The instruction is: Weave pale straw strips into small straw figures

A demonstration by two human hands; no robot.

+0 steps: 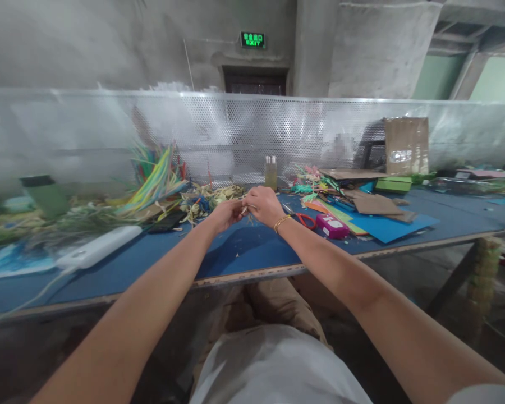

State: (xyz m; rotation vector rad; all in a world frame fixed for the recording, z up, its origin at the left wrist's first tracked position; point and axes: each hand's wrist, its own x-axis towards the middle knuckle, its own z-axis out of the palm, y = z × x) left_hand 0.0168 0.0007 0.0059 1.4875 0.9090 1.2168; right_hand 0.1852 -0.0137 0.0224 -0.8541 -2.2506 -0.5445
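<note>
Over the blue tabletop [252, 252], my left hand [228, 216] and my right hand [264, 205] meet, fingers closed in a pinch. Between the fingertips show thin pale straw-like strips [249, 211], small and partly covered, so their exact kind is unclear. A gold-coloured bracelet [281, 223] circles my right wrist. Just behind and left of my hands lies a tangled heap of pale yellow strips [212, 197]. To the right of my right hand are scissors with red handles [306, 220] and a purple box-like item [332, 225].
A white power strip [99, 247] with a cord lies at left, near a dark-lidded green container [44, 195]. Colourful strips [157, 177] rise behind it. A bottle [271, 173] stands at the back. Cardboard pieces [374, 203] and blue sheets [395, 225] are piled right. A perforated metal screen [235, 129] closes the back.
</note>
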